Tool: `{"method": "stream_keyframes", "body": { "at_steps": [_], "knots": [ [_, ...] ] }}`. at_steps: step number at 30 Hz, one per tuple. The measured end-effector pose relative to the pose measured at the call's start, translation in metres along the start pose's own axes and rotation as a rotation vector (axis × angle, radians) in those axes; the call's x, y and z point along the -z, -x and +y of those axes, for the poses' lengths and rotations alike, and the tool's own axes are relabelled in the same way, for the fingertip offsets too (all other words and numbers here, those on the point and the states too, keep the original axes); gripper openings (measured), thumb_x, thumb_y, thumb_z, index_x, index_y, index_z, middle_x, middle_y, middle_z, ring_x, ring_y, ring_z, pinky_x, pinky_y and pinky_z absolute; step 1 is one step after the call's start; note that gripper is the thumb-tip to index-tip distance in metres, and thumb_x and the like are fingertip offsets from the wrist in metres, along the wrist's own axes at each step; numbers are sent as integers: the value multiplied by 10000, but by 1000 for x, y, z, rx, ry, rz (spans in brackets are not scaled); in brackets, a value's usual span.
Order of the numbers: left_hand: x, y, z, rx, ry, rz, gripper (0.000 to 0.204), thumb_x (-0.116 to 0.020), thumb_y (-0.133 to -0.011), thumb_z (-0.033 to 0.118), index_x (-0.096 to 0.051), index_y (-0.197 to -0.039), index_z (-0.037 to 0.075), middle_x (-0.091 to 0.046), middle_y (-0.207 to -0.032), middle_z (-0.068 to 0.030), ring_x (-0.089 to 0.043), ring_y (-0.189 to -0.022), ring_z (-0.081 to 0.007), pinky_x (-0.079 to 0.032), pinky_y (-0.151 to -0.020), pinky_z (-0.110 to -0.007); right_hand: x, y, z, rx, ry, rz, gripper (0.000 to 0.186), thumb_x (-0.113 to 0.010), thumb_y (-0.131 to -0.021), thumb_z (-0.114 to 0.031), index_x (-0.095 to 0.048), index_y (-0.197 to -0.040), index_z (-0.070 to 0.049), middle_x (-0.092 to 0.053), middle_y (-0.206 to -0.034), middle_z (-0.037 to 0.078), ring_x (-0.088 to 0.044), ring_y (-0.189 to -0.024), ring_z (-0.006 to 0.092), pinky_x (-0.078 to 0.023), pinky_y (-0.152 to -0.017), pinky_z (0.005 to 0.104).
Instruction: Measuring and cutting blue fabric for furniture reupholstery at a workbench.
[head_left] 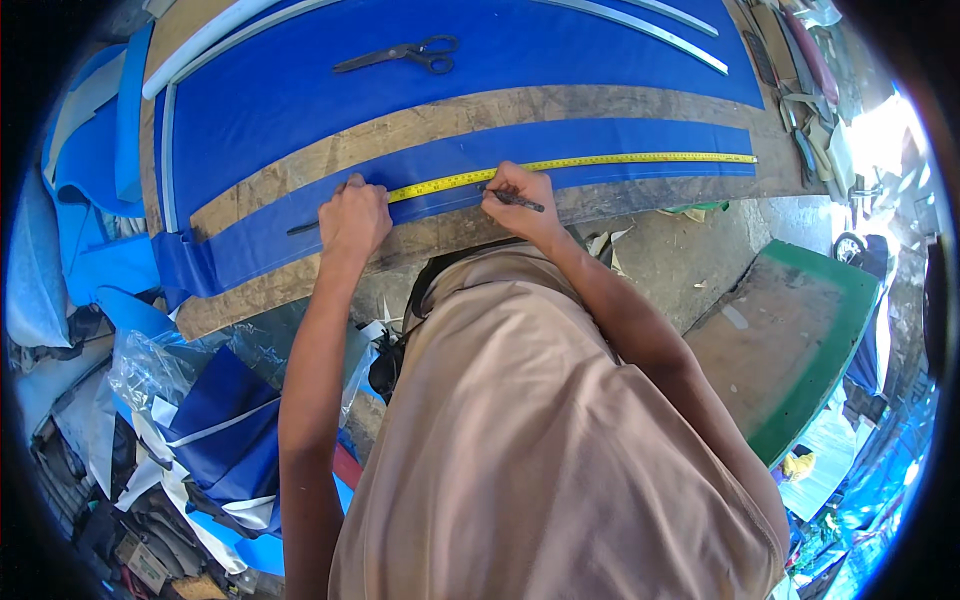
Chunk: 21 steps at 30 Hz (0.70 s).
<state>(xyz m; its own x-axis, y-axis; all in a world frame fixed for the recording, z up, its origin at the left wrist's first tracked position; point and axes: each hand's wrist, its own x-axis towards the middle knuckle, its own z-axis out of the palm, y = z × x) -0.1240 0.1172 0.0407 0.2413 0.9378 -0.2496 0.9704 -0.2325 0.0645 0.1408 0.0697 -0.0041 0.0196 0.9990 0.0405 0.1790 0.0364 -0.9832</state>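
Note:
A long blue strip of sheet material (640, 137) lies across the wooden table, with a yellow tape measure (620, 160) stretched along it to its right end. My left hand (355, 218) is closed over the tape's left part, pressed down on the strip; the tape's case is hidden under it. A thin dark piece (302, 229) sticks out to the left of that hand; its kind is unclear. Pinched in my right hand (525, 198) is a dark pen (518, 201), its tip at the tape's near edge. A faint pale line runs along the strip's near side.
Black-handled scissors (410, 54) lie on a larger blue sheet (520, 60), beyond a bare band of table (440, 118). Pale metal strips (170, 160) rest on that sheet. A green-edged board (790, 320) stands at right. Scraps and plastic (150, 370) pile up at lower left.

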Motion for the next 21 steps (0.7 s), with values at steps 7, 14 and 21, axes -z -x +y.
{"method": "stream_keyframes", "body": {
  "at_steps": [7, 14, 21],
  "knots": [
    [0, -1, 0, 1, -3, -5, 213, -590, -959, 231, -758, -911, 109, -671, -981, -144, -683, -844, -392, -569, -706, -506, -1, -1, -4, 46, 61, -1, 95, -707, -758, 32, -639, -785, -28, -574, -626, -3, -444, -538, 90, -375, -527, 236],
    [1, -1, 0, 0, -6, -3, 215, -589, -961, 233, -769, -929, 119, -676, -989, -144, -684, -845, -390, -570, -712, -502, 0, -1, -7, 38, 69, -37, 91, -713, -758, 21, -644, -792, -27, -581, -627, 0, -452, -536, 94, -380, -526, 239],
    [2, -1, 0, 15, -6, -27, 222, -587, -962, 235, -788, -971, 139, -685, -999, -142, -686, -851, -385, -571, -723, -488, -2, -1, -6, 61, 79, -30, 85, -708, -761, 18, -645, -798, -27, -594, -636, -6, -461, -540, 92, -384, -529, 238]
  ]
}}
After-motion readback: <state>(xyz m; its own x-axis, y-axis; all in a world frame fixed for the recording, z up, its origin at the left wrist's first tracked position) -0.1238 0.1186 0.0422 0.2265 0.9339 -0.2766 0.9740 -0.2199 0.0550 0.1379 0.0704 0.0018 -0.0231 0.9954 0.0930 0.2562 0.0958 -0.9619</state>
